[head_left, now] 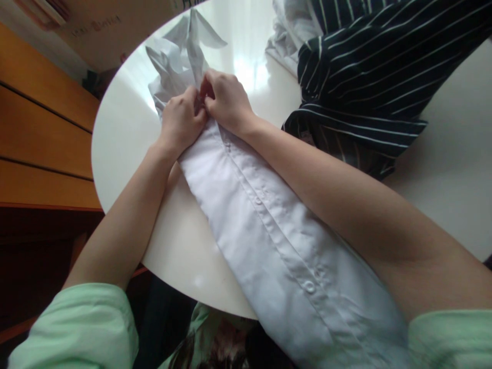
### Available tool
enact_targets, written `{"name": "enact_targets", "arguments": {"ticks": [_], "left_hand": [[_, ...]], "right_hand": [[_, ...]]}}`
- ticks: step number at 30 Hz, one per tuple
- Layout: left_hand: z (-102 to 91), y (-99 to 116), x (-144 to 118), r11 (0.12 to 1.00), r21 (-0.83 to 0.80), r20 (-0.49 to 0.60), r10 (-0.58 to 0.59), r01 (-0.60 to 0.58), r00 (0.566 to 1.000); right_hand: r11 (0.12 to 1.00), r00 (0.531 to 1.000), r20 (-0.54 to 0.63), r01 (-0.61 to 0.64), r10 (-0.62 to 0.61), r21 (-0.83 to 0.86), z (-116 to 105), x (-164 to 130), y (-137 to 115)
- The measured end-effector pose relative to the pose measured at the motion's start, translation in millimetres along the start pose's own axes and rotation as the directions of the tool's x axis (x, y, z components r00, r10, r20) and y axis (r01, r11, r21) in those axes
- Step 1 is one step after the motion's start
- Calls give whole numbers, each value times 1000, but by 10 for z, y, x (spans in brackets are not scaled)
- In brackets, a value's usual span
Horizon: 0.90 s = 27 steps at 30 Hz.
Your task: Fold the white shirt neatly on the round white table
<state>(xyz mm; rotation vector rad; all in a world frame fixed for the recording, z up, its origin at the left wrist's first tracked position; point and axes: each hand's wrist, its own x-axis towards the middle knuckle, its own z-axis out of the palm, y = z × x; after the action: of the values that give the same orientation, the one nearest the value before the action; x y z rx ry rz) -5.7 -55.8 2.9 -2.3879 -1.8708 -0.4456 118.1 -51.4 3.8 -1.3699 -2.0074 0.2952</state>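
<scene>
The left hand (180,120) and right hand (226,100) both pinch the white shirt (269,236) shut at its button strip. The shirt hangs over the round table's (126,133) near edge. No writing can be read; a striped shirt (369,66) lies near.

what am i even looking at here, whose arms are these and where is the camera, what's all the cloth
This is one picture from a camera worn on a person's head, looking forward and down, so the two bare arms reaching away are that person's own. There is no machine. The left hand and right hand meet on a white shirt, pinching its buttoned front strip near the collar end. The shirt lies stretched along a round white table towards the person. A dark striped garment is heaped on the table's right side. Wooden furniture stands to the left. The pale green sleeves at the bottom belong to the person.
</scene>
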Motion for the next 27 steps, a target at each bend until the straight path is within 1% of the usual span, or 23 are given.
{"name": "enact_targets", "arguments": {"ticks": [7, 14, 19, 27], "left_hand": [[2, 4, -4, 999, -39, -10, -3, 3, 1000], [7, -17, 7, 998, -68, -15, -19, 18, 1000], [-4, -37, 1, 995, -97, -34, 1, -4, 999], [6, -27, -3, 999, -43, -32, 21, -22, 999]], "right_hand": [[1000, 1000, 1, -9, 9, -18, 9, 2, 3], [1000, 1000, -12, -6, 6, 0, 19, 4, 7], [1000, 1000, 8, -14, 14, -14, 11, 14, -5], [1000, 1000, 17, -10, 11, -16, 2, 9, -14]]}}
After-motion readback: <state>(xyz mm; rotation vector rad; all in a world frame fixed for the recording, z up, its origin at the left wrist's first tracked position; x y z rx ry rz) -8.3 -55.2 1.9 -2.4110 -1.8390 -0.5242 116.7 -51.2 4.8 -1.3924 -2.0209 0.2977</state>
